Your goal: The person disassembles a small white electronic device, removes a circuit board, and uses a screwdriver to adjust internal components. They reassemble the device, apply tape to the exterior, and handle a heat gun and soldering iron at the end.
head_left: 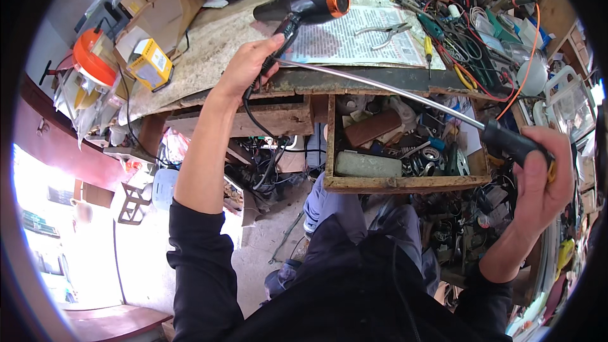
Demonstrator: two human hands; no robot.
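My left hand (252,66) is closed round the handle of a black hair dryer (292,7) with a copper-orange ring at one end. Its dark cord hangs below my wrist. On the right, my right hand (543,174) grips the black handle of a long screwdriver (405,95). The metal shaft slants up and left across the bench edge, its tip at the dryer's handle; whether it touches cannot be made out. Beneath the shaft, an open wooden drawer (405,184) holds a grey block (367,164), a brown case (372,128) and loose small parts.
Pliers (382,36) lie on printed paper (342,47) on the worn bench. A yellow-handled screwdriver (429,50) rests at the paper's right, beside heaped tools and cables. At left stand a yellow box (150,66) and an orange-red round object (94,57). My legs are below the drawer.
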